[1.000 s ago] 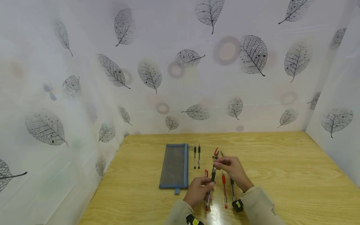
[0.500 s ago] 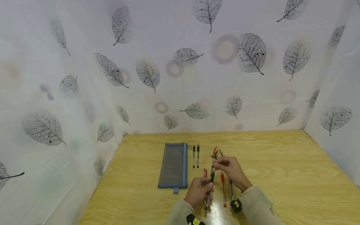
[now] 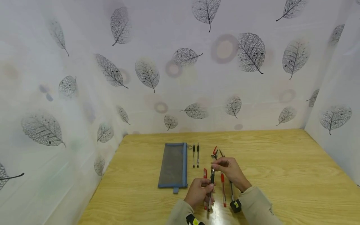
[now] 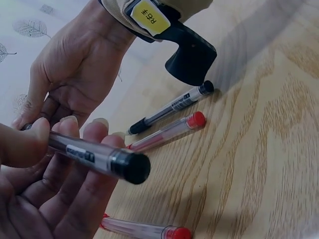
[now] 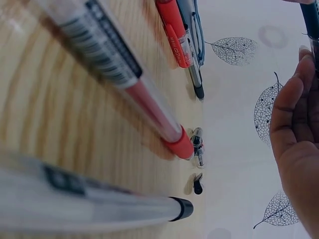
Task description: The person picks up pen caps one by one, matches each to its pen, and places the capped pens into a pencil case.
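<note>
A clear pen with a black grip is held between my two hands above the table. My left hand grips its lower barrel between thumb and fingers, and the black end plug points out toward the left wrist camera. At the upper end, my right hand pinches the pen with thumb and fingertips; what exactly lies between those fingertips is hidden. Under the left hand lies a red capped pen. A red pen and a black pen without caps lie beneath the right hand.
A grey mesh pouch with blue edging lies on the left of the wooden table. Beside it are two black pens. A red pen cap and small dark parts lie behind the right hand. Leaf-patterned sheeting surrounds the table.
The held pen has turned slightly more upright, its lower end swinging a little to the right. Both hands keep their hold and have barely moved.
</note>
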Available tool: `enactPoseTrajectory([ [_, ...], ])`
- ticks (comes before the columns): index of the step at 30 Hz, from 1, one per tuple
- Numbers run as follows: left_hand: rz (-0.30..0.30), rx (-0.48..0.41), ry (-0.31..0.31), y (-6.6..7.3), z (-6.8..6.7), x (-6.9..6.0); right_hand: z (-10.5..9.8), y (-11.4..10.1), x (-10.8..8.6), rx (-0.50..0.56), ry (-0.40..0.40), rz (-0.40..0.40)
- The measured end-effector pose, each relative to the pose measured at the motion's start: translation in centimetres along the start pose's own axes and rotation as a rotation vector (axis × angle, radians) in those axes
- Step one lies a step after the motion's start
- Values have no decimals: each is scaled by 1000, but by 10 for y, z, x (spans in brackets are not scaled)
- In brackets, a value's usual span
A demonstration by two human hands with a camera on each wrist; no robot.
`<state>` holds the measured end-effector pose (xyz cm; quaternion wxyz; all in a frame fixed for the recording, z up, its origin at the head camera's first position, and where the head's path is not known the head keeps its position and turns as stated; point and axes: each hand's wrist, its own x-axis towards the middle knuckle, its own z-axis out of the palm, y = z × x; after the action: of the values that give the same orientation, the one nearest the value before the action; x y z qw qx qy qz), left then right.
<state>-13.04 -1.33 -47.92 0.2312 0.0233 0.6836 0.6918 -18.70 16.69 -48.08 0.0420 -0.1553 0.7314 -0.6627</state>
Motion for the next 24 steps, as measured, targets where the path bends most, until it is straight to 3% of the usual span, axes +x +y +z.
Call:
enactPoseTrajectory([
  [9, -22, 39, 13, 1, -3, 1, -2, 0, 1, -62, -30, 28],
  [14, -8, 85, 33, -2, -6, 2, -4, 0, 6, -134, -52, 56],
  [24, -50, 188, 87, -2, -15, 3, -1, -8, 19, -222, -127, 57],
])
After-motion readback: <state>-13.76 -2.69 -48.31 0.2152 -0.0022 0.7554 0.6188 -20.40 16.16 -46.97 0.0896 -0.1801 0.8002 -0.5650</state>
